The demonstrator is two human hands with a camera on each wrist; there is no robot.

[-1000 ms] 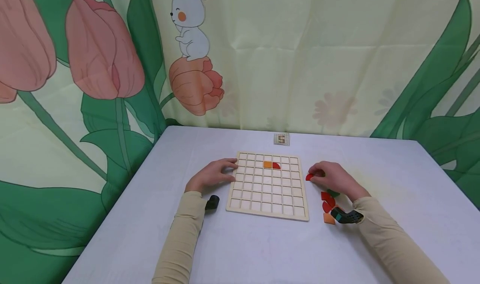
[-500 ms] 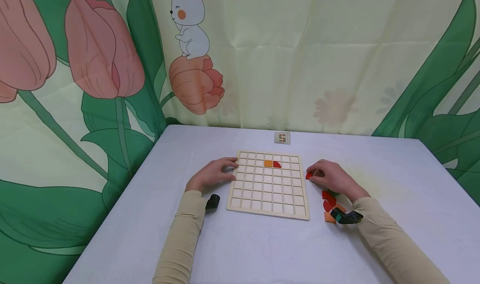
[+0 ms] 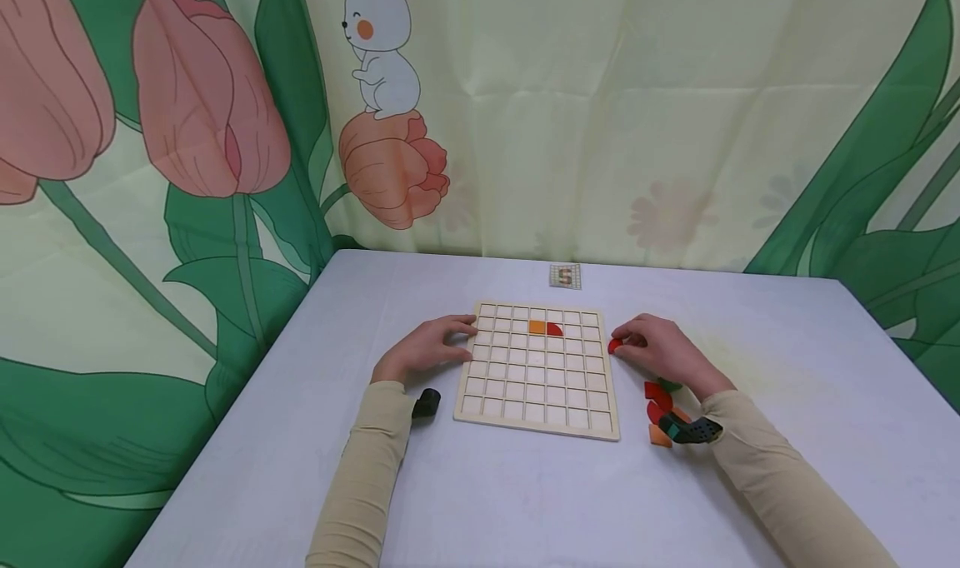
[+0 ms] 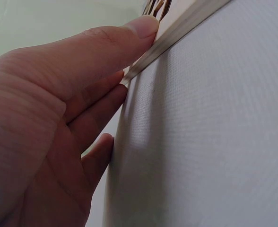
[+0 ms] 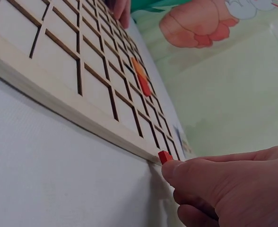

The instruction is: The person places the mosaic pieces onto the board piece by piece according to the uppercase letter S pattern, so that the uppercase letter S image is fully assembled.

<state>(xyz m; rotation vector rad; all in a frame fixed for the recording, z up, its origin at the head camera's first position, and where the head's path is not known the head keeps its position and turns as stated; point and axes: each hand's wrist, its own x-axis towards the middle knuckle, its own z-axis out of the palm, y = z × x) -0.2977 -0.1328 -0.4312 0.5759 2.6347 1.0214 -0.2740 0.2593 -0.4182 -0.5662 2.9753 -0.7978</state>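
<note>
A wooden grid board [image 3: 535,385] lies flat on the white table. In its second row from the back sit an orange square tile [image 3: 537,327] and, directly right of it, a red quarter-round tile [image 3: 554,330]. My left hand [image 3: 423,347] rests against the board's left edge; in the left wrist view the thumb [image 4: 141,28] touches the rim and the fingers are extended. Just off the right edge, my right hand [image 3: 660,350] pinches a small red tile [image 5: 165,156] between thumb and fingers. Most of that tile is hidden by the fingertips.
Beneath the right wrist lies a loose pile: red tiles [image 3: 657,395], an orange tile [image 3: 660,435] and a partly hidden green tile [image 3: 670,385]. A small patterned card [image 3: 565,276] lies behind the board. A printed curtain [image 3: 555,135] hangs at the table's back.
My right hand has shifted slightly left and away from me, bringing the pinched red tile closer to the board's right edge. The left hand stays at the left edge.
</note>
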